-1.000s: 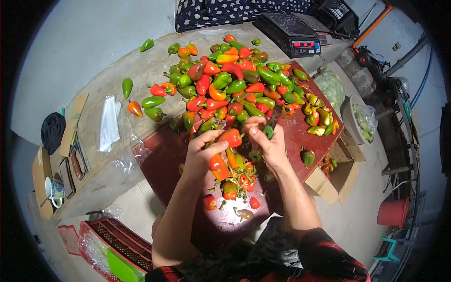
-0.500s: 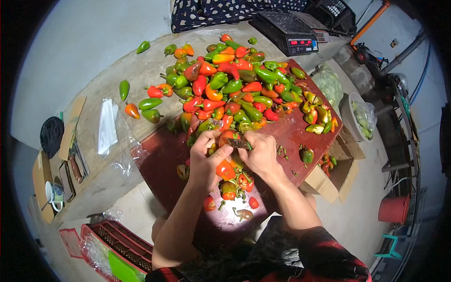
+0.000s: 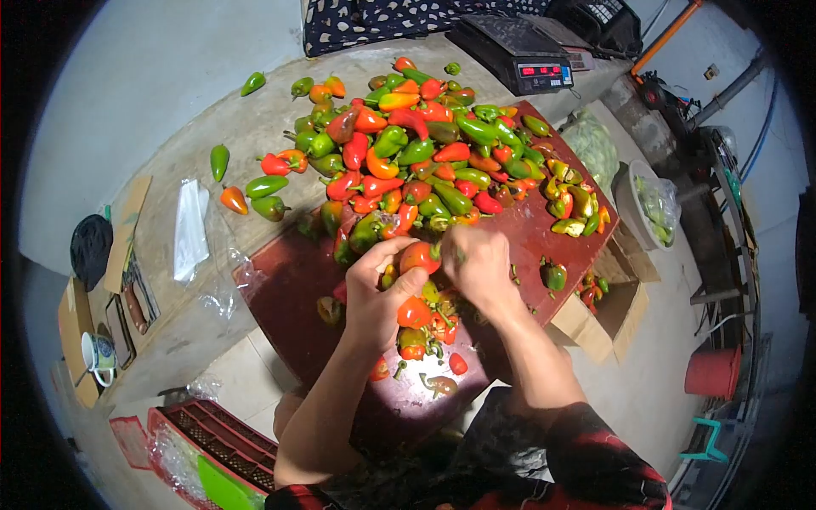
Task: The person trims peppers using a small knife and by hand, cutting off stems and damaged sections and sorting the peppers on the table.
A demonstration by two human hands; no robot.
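My left hand [image 3: 382, 289] is closed around a red pepper [image 3: 421, 257], its green stem end turned toward the right hand. Just right of it, my right hand [image 3: 480, 268] is curled into a fist, somewhat blurred; the small knife seen in it a moment ago is hidden behind the fingers now. Below the hands lie cut peppers, among them an orange-red pepper [image 3: 414, 312] and a red-green pepper [image 3: 412, 343], with stem scraps around them. A large pile of red, green and orange peppers [image 3: 408, 144] spreads beyond the hands across the red board [image 3: 527, 246] and the concrete ledge.
Pale-cut peppers [image 3: 578, 200] are grouped at the board's right edge. A cardboard box [image 3: 629, 319] stands below it, near a basin [image 3: 633, 204] with a plastic bag. Scales [image 3: 518, 64] sit at the back. A mug [image 3: 100, 357] and plastic bags [image 3: 191, 229] lie left.
My right hand has moved slightly right, away from the pepper, and turned so the knife blade no longer shows. The pepper's stem end now shows in my left hand.
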